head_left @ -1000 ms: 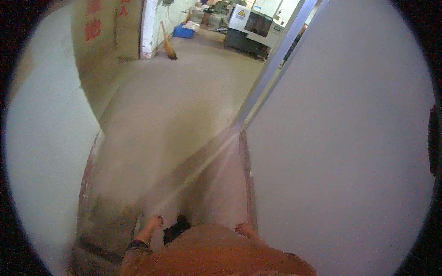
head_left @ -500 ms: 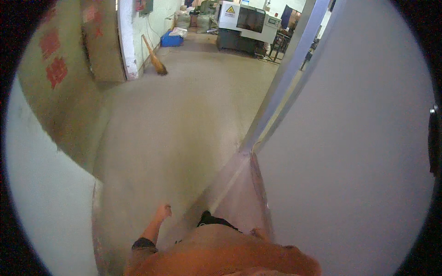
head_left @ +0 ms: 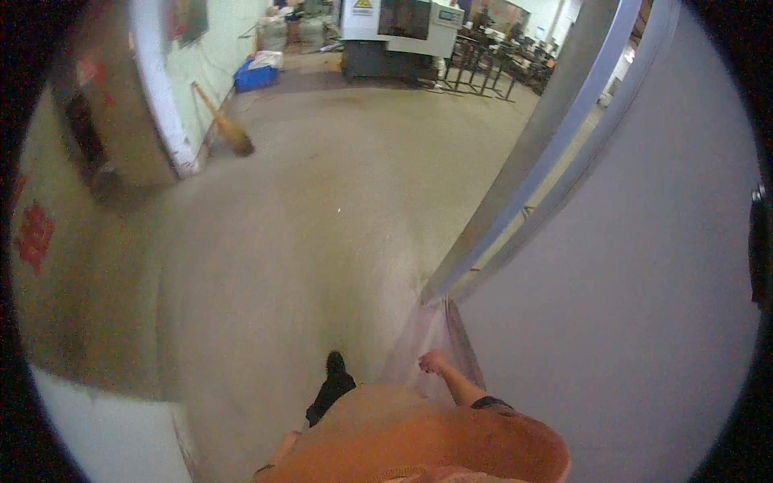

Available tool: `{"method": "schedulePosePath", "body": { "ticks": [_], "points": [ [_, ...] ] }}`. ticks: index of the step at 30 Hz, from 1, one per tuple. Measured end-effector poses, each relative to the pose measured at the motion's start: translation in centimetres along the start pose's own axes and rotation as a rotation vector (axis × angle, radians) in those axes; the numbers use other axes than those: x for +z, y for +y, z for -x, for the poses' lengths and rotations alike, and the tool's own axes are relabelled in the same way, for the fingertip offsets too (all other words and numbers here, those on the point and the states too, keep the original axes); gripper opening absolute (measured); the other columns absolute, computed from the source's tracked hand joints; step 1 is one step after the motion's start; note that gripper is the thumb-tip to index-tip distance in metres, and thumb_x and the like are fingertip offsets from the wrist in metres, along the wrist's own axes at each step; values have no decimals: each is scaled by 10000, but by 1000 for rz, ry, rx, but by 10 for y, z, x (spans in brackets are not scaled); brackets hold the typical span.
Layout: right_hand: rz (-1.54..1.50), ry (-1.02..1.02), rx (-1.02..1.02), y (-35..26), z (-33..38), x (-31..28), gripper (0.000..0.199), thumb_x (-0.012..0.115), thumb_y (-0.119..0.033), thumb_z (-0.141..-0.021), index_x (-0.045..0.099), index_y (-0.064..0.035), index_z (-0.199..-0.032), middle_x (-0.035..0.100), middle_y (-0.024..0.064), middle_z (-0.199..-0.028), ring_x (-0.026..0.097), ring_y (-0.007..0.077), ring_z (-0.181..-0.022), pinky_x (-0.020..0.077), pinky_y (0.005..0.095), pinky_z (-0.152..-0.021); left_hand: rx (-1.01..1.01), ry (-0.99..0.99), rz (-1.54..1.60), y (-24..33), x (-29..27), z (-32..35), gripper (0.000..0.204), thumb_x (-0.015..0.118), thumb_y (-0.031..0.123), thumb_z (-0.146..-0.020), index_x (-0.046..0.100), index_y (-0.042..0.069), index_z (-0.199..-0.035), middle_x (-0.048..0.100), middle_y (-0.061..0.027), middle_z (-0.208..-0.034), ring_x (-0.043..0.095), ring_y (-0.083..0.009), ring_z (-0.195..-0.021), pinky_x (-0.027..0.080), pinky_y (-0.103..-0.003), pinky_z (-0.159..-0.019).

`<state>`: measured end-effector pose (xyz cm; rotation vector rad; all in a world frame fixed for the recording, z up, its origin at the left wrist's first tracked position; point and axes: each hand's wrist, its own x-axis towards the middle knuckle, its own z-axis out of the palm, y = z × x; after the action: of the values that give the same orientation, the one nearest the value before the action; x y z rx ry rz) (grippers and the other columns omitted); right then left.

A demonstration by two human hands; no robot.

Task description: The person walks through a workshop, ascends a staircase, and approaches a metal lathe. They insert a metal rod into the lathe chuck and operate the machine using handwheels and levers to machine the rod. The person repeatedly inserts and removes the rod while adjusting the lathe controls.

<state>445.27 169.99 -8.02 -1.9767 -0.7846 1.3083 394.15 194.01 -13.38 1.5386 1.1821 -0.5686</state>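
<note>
Since the earlier frames, the right hand (head_left: 431, 362) has been swung forward beside the grey panel (head_left: 644, 322), while the left hand (head_left: 283, 444) has been drawn back to the hip; the right hand is seen empty with fingers loosely curled, just beside the panel's lower edge; whether the left hand is open or closed cannot be told; a dark shoe (head_left: 332, 385) is planted on the concrete floor (head_left: 322, 201); a broom (head_left: 225, 125) is leaned against the far wall, with a blue crate (head_left: 256, 76) and a grey machine (head_left: 398, 36) beyond.

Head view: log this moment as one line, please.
right hand: empty, beside grey door | left hand: low, mostly hidden | shoe on concrete floor | broom against wall
</note>
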Motion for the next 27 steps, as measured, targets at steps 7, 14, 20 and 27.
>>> {"method": "schedulePosePath", "body": {
  "ticks": [7,14,20,27],
  "points": [
    [-959,299,545,-26,-40,-40,243,422,-231,-812,540,-19,-796,556,84,-694,523,214,-504,415,310,-426,661,353,-938,234,-209,-207,95,572,106,-635,598,54,-710,579,-84,-770,551,-251,-668,452,-357,-554],
    [-932,434,609,-66,-108,-89,206,391,-167,-819,468,-35,-681,467,49,-578,416,133,-453,309,260,-395,404,159,-90,539,-291,-256,313,511,52,-703,546,8,-1011,591,-128,-718,575,-169,-577,446,-272,-485],
    [-875,382,572,-111,-225,-180,188,418,-147,-805,475,-36,-664,470,51,-576,404,130,-438,301,263,-385,231,-101,-64,593,-310,-324,312,519,29,-702,535,-34,-1008,580,-154,-721,574,-179,-585,455,-286,-517],
    [-823,442,235,-167,-372,-349,160,523,-161,-750,579,-13,-773,568,81,-653,527,162,-515,403,268,-415,100,-74,-58,629,-346,-369,245,451,34,-744,512,-24,-974,565,-111,-693,546,-199,-568,434,-319,-479]
  ]
}}
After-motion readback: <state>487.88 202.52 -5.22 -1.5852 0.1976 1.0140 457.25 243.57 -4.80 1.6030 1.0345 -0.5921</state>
